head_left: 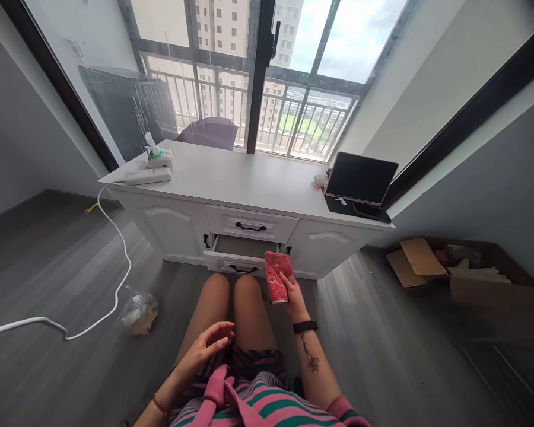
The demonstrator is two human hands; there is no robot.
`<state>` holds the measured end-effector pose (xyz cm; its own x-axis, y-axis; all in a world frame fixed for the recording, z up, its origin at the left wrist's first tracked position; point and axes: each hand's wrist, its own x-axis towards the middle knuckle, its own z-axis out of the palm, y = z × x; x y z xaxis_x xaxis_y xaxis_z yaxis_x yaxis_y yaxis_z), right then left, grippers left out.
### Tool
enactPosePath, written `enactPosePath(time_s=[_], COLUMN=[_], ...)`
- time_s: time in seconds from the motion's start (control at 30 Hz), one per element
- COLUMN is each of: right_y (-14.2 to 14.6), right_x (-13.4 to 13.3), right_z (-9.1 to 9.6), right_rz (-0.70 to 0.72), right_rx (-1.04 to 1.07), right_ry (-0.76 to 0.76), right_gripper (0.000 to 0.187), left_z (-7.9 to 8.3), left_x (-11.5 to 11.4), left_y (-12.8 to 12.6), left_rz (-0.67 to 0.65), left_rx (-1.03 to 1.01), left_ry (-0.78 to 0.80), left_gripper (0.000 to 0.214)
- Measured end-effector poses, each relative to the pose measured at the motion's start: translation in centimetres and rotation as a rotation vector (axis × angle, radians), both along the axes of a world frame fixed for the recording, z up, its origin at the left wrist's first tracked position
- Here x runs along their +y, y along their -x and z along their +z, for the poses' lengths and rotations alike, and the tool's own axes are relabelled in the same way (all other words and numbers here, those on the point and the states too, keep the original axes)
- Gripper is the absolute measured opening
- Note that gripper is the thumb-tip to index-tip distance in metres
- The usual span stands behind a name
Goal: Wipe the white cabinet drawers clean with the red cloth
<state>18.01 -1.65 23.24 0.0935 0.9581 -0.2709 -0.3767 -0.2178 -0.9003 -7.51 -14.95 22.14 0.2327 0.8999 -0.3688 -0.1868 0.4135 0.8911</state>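
My right hand point(292, 295) grips a folded red cloth point(277, 276), held up in front of the lower drawer point(232, 261) of a white desk point(244, 178). That drawer stands pulled open. My left hand point(208, 346) hovers over my lap with its fingers loosely curled and apart, holding nothing. A dark watch sits on my right wrist. I am seated, with my bare knees pointing at the desk.
On the desk lie a power strip point(148, 176), a wipes pack point(159, 157) and a tablet point(360, 178) on a stand. A white cable point(115, 237) runs across the floor past a plastic bag point(139, 312). An open cardboard box point(463, 270) sits at the right wall.
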Motion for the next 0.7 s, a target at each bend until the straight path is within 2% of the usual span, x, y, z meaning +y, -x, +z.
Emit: enactPosePath(time_s=[0.1, 0.2, 0.27, 0.37, 0.5, 0.6, 0.7], right_y=[0.1, -1.5, -3.1, -6.0, -8.5, -8.3, -6.5], right_x=[-0.5, -2.5, -4.5, -8.4, -12.3, -12.1, -9.2], right_z=[1.2, 1.9, 2.0, 1.8, 0.1, -1.6, -2.9], right_rz=[-0.012, -0.005, -0.011, -0.026, -0.044, -0.075, -0.075], right_rx=[0.122, 0.091, 0.055, 0.039, 0.056, 0.08, 0.072], right_ry=[0.102, 0.115, 0.119, 0.14, 0.163, 0.159, 0.106], right_gripper=[0.051, 0.049, 0.048, 0.045, 0.046, 0.047, 0.047], left_z=[1.6, 2.8, 3.0, 2.2, -0.1, -1.5, -2.0], left_x=[0.4, 0.1, -0.5, -1.5, -2.0, -1.3, 0.1], left_y=[-0.3, 0.4, 1.1, 2.3, 2.9, 2.1, 0.4], left_rz=[-0.027, 0.001, 0.028, 0.051, 0.032, 0.022, -0.062], left_rx=[0.034, 0.054, 0.083, 0.121, 0.108, 0.042, -0.01], left_ry=[-0.035, -0.036, -0.014, 0.024, 0.037, 0.051, 0.048], left_gripper=[0.038, 0.041, 0.043, 0.045, 0.049, 0.049, 0.047])
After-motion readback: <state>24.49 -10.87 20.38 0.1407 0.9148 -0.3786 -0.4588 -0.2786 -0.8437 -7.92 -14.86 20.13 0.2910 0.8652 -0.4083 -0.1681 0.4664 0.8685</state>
